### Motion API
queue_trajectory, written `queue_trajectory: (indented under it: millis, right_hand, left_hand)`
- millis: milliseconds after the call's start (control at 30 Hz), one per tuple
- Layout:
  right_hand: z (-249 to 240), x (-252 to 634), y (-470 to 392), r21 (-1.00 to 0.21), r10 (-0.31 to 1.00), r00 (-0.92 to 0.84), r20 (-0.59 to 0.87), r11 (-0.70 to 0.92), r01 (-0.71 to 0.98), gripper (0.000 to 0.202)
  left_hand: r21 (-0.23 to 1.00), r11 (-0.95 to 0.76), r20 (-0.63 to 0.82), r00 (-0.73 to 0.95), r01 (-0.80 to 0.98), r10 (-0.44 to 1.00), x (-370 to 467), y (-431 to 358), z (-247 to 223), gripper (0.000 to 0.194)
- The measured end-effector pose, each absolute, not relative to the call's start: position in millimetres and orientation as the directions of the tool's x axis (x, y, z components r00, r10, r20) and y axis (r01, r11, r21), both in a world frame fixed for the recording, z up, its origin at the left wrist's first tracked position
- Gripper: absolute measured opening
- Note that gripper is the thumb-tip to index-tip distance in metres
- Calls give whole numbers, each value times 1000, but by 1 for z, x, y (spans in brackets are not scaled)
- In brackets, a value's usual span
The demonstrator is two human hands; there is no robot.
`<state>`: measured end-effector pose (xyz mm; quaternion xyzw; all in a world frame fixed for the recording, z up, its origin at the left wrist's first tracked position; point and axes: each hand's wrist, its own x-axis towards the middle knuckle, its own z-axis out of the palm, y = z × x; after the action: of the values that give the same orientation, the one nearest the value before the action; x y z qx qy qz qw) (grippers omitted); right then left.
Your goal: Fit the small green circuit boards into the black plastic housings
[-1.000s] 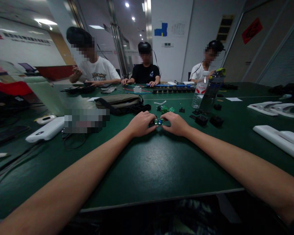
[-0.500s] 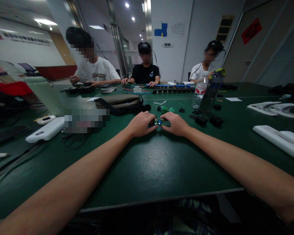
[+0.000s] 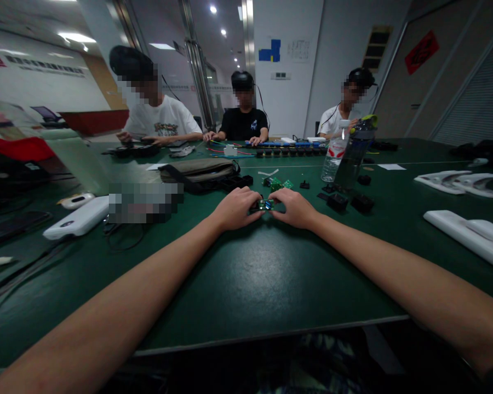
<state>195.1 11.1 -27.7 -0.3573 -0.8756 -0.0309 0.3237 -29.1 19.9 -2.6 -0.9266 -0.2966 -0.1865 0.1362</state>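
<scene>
A small green circuit board (image 3: 267, 204) with shiny parts on it sits between my two hands over the dark green table (image 3: 267, 273). My left hand (image 3: 239, 208) grips its left end, thumb and fingers curled round it, with something dark at the fingertips. At the opposite end, my right hand (image 3: 293, 207) pinches the board between thumb and fingers. Just beyond my hands lie more green circuit boards (image 3: 277, 184). A small black part (image 3: 304, 185) is to the right of them, and black block-like parts (image 3: 337, 202) lie beyond my right hand.
A clear water bottle (image 3: 333, 158) and a dark bottle (image 3: 357, 156) stand at right. White curved pieces (image 3: 456, 182) and a white case (image 3: 466, 238) lie farther right. Left are a grey-brown bag (image 3: 201, 171) and a white power bank (image 3: 77, 218). Three people sit across the table.
My hands and the board stay nearly in place. Across the table, the person at left has shifted their hands slightly.
</scene>
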Motion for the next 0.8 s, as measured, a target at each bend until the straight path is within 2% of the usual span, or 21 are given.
queue_trajectory:
  millis: [800]
  right_hand:
    - [-28, 195, 12, -166, 604, -537, 589, 741, 651, 24]
  left_hand:
    - [-155, -787, 432, 758, 597, 489, -29, 21, -4, 26]
